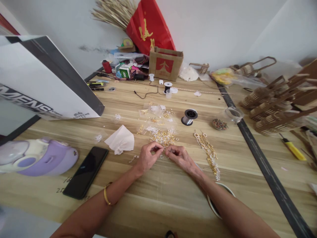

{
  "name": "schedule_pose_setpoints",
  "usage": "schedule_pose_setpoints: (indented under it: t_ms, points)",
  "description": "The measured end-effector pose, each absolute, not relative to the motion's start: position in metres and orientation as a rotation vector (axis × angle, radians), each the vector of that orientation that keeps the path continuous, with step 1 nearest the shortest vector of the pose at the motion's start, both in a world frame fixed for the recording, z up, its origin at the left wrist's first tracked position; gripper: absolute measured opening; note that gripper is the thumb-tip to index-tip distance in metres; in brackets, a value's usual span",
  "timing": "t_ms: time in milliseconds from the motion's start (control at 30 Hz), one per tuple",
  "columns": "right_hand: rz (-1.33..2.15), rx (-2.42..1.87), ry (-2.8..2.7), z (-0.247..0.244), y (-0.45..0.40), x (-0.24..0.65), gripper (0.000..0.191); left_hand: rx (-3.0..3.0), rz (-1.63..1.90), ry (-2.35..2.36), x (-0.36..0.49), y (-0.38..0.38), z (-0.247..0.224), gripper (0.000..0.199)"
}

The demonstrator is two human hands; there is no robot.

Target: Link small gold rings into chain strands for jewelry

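At the frame's centre, my left hand and right hand are pinched nearly closed; whether on anything, I can't tell. The gold-and-silver pieces heaped just above seem light, stiff, slippery: best gripped by edges.

At the wooden bench, we hold our left hand and right hand close together, fingers curled, at the near edge of a pile of gold and silver pieces; anything between the fingertips is too small to tell. Gold and silver strands lie to our right, a crumpled sheet and black phone to our left.
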State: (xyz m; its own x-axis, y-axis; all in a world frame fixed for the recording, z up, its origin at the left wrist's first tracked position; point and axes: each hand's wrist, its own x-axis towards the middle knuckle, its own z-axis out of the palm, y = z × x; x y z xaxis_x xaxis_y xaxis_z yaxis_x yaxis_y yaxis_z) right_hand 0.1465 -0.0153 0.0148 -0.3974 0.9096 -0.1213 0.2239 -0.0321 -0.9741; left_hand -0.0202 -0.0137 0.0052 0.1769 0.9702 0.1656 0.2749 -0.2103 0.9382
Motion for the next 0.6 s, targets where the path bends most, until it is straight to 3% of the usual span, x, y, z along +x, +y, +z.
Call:
schedule_pose_setpoints:
  t_ms: [600]
  points:
    - [1.472, -1.188, -1.628, 0.0105, -0.0133, 0.147, 0.028, 1.715, 1.078, 1.186, -0.0201, -0.0137, 0.0043, 0.006]
